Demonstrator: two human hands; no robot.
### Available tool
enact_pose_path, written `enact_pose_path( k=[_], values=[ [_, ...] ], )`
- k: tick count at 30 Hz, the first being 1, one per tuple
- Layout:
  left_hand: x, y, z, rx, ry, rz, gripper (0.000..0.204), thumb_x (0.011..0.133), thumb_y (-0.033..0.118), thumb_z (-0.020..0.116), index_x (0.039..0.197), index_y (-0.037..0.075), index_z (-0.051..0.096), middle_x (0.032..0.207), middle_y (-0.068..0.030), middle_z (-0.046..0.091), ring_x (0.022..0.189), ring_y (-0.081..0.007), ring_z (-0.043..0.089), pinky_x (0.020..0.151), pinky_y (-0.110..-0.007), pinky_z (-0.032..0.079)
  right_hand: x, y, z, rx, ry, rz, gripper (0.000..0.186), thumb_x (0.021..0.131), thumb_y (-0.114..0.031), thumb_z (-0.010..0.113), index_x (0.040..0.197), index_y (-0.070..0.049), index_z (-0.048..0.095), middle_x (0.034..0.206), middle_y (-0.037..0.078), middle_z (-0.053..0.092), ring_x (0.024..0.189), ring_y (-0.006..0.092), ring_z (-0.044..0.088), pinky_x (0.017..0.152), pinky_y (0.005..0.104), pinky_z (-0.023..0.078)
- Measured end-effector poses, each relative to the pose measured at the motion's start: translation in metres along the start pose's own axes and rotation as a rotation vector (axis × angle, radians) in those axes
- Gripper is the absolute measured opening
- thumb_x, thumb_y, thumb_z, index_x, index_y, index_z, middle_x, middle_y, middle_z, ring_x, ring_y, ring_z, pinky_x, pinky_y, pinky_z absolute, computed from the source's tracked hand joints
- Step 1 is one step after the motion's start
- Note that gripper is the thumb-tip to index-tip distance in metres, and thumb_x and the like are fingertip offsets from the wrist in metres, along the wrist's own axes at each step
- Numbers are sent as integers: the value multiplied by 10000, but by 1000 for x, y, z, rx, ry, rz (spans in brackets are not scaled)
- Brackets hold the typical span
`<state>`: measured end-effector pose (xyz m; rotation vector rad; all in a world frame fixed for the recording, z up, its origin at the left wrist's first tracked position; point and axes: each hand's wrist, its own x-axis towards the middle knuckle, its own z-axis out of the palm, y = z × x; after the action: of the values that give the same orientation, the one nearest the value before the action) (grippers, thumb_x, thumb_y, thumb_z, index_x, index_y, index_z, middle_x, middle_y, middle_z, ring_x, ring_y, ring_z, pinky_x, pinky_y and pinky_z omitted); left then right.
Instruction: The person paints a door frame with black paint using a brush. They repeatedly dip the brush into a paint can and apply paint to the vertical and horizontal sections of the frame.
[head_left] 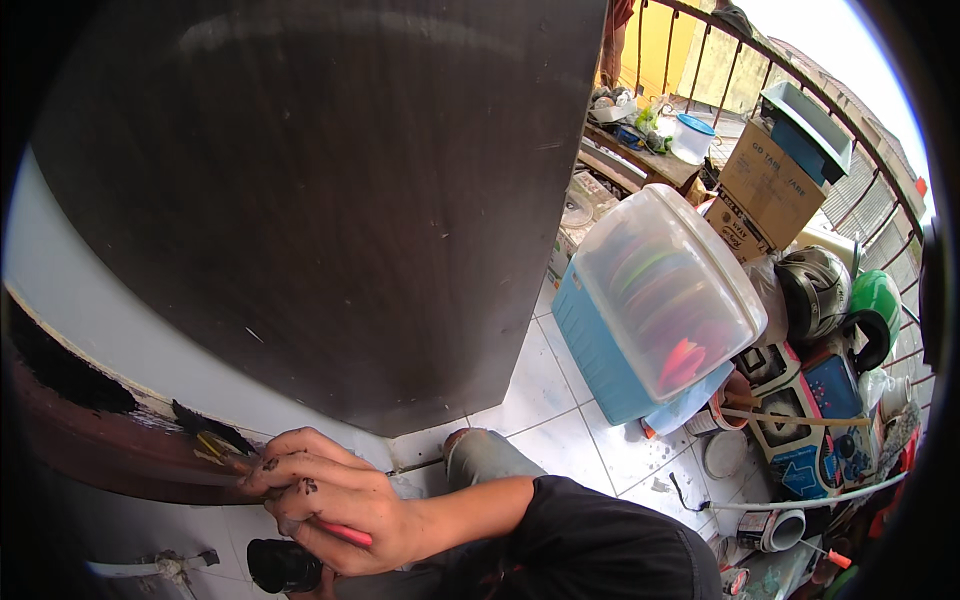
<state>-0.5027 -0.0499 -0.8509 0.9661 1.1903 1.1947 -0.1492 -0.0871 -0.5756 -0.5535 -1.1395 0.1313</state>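
Note:
My right hand [345,500], its fingers smudged with dark paint, is closed around a slim paintbrush [345,532] with a red handle. The brush tip rests by a strip of wet-looking black paint [205,425] on a curved reddish-brown surface [120,440]. Just below that hand is a small black container [283,565]. Part of my left hand [325,584] shows at the container's right side and appears to hold it; most of this hand is hidden. Black paint also covers the surface farther left.
A large dark brown panel [340,200] stands ahead, beside a white wall [130,290]. On the tiled floor [625,460] to the right are a blue bin with a clear lid [680,270], cardboard boxes [770,185], helmets [815,290] and paint cans [770,530]. A metal railing [845,115] runs behind.

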Motion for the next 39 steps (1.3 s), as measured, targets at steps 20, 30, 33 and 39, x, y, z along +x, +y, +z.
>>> enact_pose_path(
  k=[20, 30, 33, 39],
  values=[
    [-39, 49, 50, 202, 53, 401, 793, 600, 92, 962, 1271, -44, 561, 1150, -113, 671, 1001, -192, 677, 886, -344, 575, 0, -4, -9, -20, -80, 124, 200, 789, 129, 690, 865, -32, 600, 1095, 204, 716, 1031, 352, 645, 877, 447, 520],
    [-45, 66, 50, 395, 48, 370, 678, 628, 112, 954, 1210, -1, 624, 1126, -76, 693, 1016, -178, 688, 932, -345, 563, -19, -3, 10, -294, -143, 81, 248, 644, 123, 707, 829, -24, 629, 998, 158, 721, 915, 340, 643, 755, 392, 541],
    [-44, 60, 46, 417, 42, 385, 685, 634, 133, 957, 1218, -2, 625, 1137, -76, 697, 1014, -179, 693, 925, -339, 564, -22, -1, 13, -288, -160, 75, 264, 621, 115, 699, 830, -32, 635, 1032, 138, 714, 926, 341, 637, 763, 385, 536],
    [-41, 69, 64, 349, 98, 456, 692, 607, 102, 963, 1182, -51, 611, 1087, -109, 698, 943, -196, 700, 883, -341, 578, -10, -3, 29, -274, -165, 79, 248, 685, 162, 746, 800, -26, 631, 981, 152, 720, 956, 323, 667, 805, 381, 548]
  ],
)
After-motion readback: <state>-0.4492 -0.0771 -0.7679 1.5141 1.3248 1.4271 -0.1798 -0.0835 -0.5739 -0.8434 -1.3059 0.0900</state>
